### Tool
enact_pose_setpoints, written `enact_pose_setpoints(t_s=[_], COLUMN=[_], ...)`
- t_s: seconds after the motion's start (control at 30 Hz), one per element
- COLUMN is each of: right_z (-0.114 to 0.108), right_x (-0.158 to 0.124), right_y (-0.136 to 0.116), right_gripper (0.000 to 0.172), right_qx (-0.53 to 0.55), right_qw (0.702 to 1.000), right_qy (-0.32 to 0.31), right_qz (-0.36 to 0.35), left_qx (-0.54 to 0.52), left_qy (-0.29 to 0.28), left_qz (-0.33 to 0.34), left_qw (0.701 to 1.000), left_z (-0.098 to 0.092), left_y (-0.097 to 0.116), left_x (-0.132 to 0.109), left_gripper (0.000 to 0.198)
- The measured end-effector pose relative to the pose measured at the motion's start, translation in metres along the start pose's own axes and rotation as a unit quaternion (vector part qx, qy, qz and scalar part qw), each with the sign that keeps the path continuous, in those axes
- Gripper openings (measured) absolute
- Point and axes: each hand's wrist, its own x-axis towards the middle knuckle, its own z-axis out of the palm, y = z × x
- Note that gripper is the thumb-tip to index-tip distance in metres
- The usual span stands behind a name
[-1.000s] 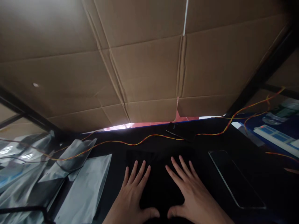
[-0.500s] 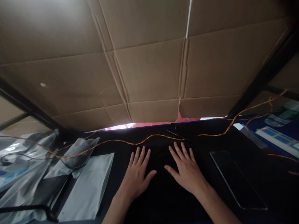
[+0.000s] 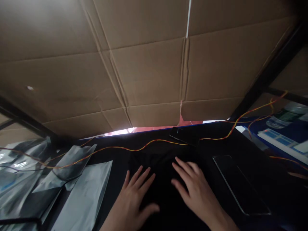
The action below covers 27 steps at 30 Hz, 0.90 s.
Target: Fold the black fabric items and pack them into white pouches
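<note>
My left hand (image 3: pixel 133 197) is held palm down with its fingers spread, over what looks like black cloth (image 3: pixel 160 179). To its right, my right hand (image 3: pixel 196 187) is also palm down; thumb and first fingers stretch out while the outer fingers bend a little. Faint folds show in the cloth beyond the fingertips, but its outline is lost against the black tabletop (image 3: pixel 207 147). Nothing shows in either hand. Right of my right hand lies a flat dark panel with a pale edge, like a phone or tablet (image 3: pixel 240 184).
Clear plastic bags (image 3: pixel 79 195) lie on the left. A twisted red-yellow wire (image 3: pixel 120 147) crosses the back, near a small black device (image 3: pixel 179 134). Cardboard (image 3: pixel 149 73) walls the far side. A plastic bottle (image 3: pixel 284 115) and a white-blue box (image 3: pixel 284 142) are at right.
Both hands have drawn back toward me, the left one further. The right hand's outer fingers have bent. Folds now show in the black cloth. The view has shifted slightly.
</note>
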Motion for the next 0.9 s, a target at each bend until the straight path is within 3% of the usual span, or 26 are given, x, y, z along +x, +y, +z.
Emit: enact_pose_setpoints(t_s=[0.07, 0.1, 0.2, 0.33, 0.43, 0.57, 0.77, 0.9], right_z=[-0.003, -0.005, -0.008, -0.016, -0.026, -0.036, -0.036, -0.044], right_x=[0.026, 0.037, 0.061, 0.063, 0.056, 0.042, 0.001, -0.03], right_y=[0.013, 0.02, 0.039, 0.058, 0.067, 0.073, 0.07, 0.059], right_gripper=[0.043, 0.045, 0.041, 0.031, 0.019, 0.019, 0.025, 0.029], right_qx=[-0.03, -0.036, -0.04, -0.041, -0.047, -0.043, -0.022, -0.009], right_qw=[0.998, 0.998, 0.998, 0.998, 0.997, 0.996, 0.999, 0.999], right_qy=[0.044, 0.05, 0.047, 0.042, 0.055, 0.077, 0.039, 0.028], right_qz=[0.024, 0.029, 0.018, 0.0, 0.007, 0.012, -0.02, -0.02], left_qx=[0.018, 0.028, 0.057, 0.07, 0.073, 0.061, 0.032, 0.02], left_qy=[0.029, 0.042, 0.066, 0.08, 0.108, 0.134, 0.096, 0.083], left_qz=[-0.038, -0.058, -0.104, -0.105, -0.091, -0.034, 0.057, 0.049], left_qw=[0.999, 0.997, 0.991, 0.989, 0.987, 0.989, 0.993, 0.995], left_z=[-0.008, -0.011, -0.014, -0.015, -0.021, -0.03, -0.026, -0.027], left_y=[-0.01, -0.016, -0.04, -0.064, -0.067, -0.065, -0.052, -0.04], left_x=[0.021, 0.032, 0.056, 0.062, 0.055, 0.041, 0.003, -0.026], left_gripper=[0.05, 0.045, 0.048, 0.037, 0.025, 0.025, 0.032, 0.029])
